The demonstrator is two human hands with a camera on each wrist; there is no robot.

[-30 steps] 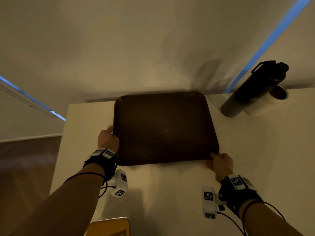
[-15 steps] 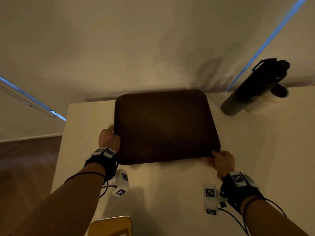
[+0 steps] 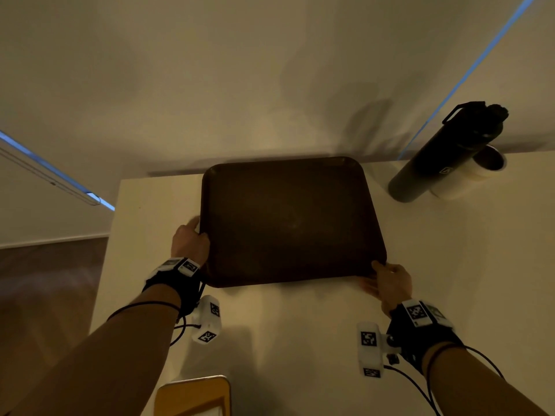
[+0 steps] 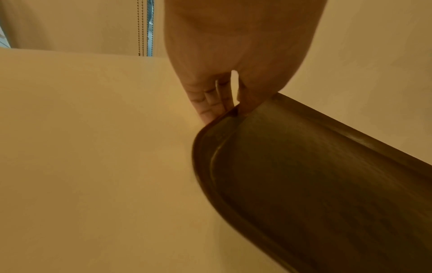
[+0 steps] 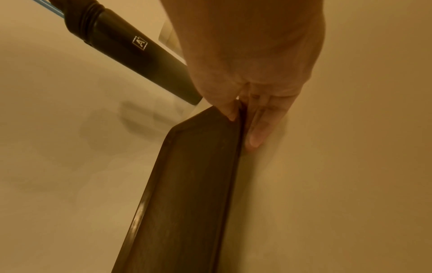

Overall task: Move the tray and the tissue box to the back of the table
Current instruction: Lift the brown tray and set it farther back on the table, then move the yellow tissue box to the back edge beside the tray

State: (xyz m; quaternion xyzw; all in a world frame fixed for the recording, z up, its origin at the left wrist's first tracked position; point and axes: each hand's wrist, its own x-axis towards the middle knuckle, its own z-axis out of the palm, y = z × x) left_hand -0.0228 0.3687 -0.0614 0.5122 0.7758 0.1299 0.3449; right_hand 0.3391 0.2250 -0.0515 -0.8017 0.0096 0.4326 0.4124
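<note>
Both hands pinch the tray [image 3: 288, 220], left hand [image 3: 189, 243] and right hand [image 3: 392, 283], fingers [image 5: 259, 129] underneath, thumbs on its rim.

left hand [image 3: 189, 241]: thumb over, fingers under, pinching | right hand [image 3: 392, 283]: same | both forearms extended

A boxed letter "A" logo is showing in white on the black bottle [image 5: 140, 43]; nothing else is reading clearly.
</note>
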